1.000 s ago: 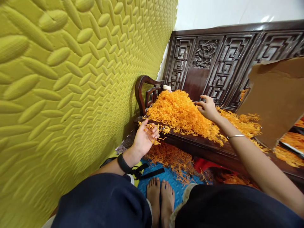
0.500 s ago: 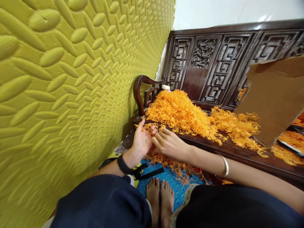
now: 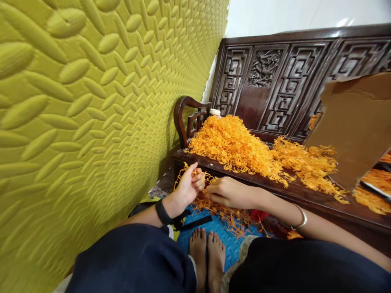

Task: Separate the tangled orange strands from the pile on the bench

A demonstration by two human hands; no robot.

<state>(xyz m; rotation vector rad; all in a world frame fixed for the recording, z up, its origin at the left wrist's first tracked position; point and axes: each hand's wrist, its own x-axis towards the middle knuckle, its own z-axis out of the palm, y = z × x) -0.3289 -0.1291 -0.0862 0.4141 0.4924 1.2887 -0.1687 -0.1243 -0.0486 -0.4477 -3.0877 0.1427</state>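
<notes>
Item, left hand (image 3: 187, 189): fingers curled loosely, thumb raised, orange strands (image 3: 208, 176) caught in them and trailing behind the wrist side. I count the grip as light; a tug could pull the strands straight through.

Item, right hand (image 3: 227, 192): fingers bent and drawn together, just beside the left. The fingertips are turned away from me, so I cannot tell whether they pinch the strands. If they have missed, a pull would come away with nothing.

Item, the strands: between the two hands, in front of the bench (image 3: 210, 162). Thin and looped; I judge them apt to knot or snap if drawn hard.

Item, large orange pile (image 3: 232, 138): on the bench, its lower edge close to the front. A knock from a forearm could send pieces over.

Item, smaller orange heap (image 3: 305, 160): to the right, near a cardboard sheet (image 3: 354, 126). Should the sheet tip, it might sweep the heap along.

Item, loose strands (image 3: 233, 217): hanging low below the hands. Anything dropped there would be hard for me to pick out, and ends could snag.

Item, bracelet (image 3: 302, 215): on the right wrist, a possible catch for loops.
</notes>
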